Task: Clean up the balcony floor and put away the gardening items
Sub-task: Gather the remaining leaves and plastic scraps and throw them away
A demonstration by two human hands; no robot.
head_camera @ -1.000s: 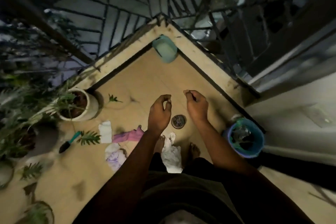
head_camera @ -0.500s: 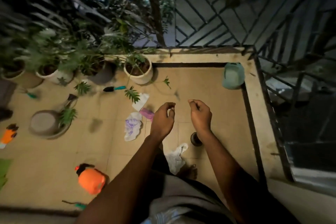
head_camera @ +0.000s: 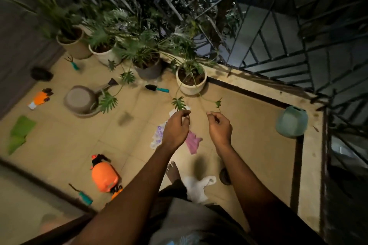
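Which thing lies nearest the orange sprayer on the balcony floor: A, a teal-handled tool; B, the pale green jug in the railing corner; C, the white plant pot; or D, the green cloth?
A: the teal-handled tool lies just below and left of the orange sprayer, far closer than any of the other three.

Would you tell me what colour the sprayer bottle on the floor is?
The sprayer bottle is orange, clearest in the head view.
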